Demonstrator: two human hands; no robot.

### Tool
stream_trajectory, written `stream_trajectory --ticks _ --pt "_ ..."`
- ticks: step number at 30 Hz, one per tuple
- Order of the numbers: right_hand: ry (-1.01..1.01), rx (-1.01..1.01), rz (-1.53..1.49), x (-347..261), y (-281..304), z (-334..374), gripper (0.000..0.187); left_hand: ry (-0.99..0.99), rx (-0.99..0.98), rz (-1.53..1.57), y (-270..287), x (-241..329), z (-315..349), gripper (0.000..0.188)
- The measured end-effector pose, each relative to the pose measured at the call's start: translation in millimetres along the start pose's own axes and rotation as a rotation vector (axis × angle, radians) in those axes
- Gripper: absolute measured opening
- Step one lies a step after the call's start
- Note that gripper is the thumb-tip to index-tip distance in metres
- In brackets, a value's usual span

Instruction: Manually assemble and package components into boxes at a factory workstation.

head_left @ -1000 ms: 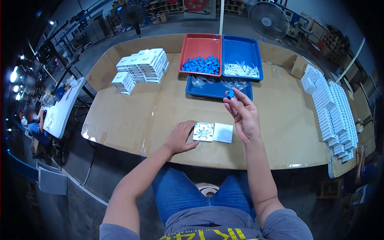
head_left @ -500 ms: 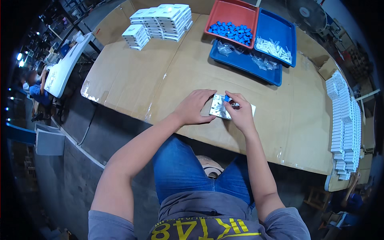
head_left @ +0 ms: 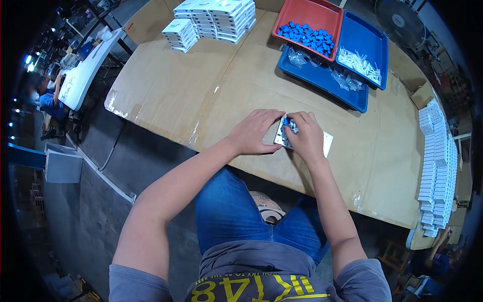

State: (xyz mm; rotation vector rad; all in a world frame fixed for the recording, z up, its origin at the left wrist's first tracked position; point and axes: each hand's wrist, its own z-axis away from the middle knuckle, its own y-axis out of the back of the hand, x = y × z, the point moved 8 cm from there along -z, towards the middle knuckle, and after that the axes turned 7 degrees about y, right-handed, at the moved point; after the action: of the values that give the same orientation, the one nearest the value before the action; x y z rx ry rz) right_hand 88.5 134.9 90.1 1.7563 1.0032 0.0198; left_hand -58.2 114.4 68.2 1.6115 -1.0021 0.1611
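From here, the red tray [head_left: 314, 15] holds small blue pieces [head_left: 307, 38], the upper blue tray [head_left: 363, 36] white sticks [head_left: 359, 65], the lower blue tray [head_left: 322, 83] clear bags [head_left: 346, 80]. The left hand [head_left: 253, 133] grips the white case [head_left: 280, 138] on the table [head_left: 211, 116]; the right hand [head_left: 307, 135], raised a second ago, now bends over it at a blue block [head_left: 285, 122], whether pinching I can't tell.

Right hand [head_left: 308, 135] down from mid-air; blue piece [head_left: 286, 122] brought to open white case [head_left: 284, 139].
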Motion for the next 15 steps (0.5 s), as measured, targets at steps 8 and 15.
stream_trajectory --ticks 8,15 --pt "0.016 0.001 0.040 -2.3 -2.4 -3.5 0.025 0.003 -0.020 -0.001 2.4 0.5 -2.3 0.086" --pt "-0.028 0.017 0.022 -5.1 -2.3 -0.9 0.024 0.001 0.002 -0.008 -1.4 -2.2 1.3 0.089"
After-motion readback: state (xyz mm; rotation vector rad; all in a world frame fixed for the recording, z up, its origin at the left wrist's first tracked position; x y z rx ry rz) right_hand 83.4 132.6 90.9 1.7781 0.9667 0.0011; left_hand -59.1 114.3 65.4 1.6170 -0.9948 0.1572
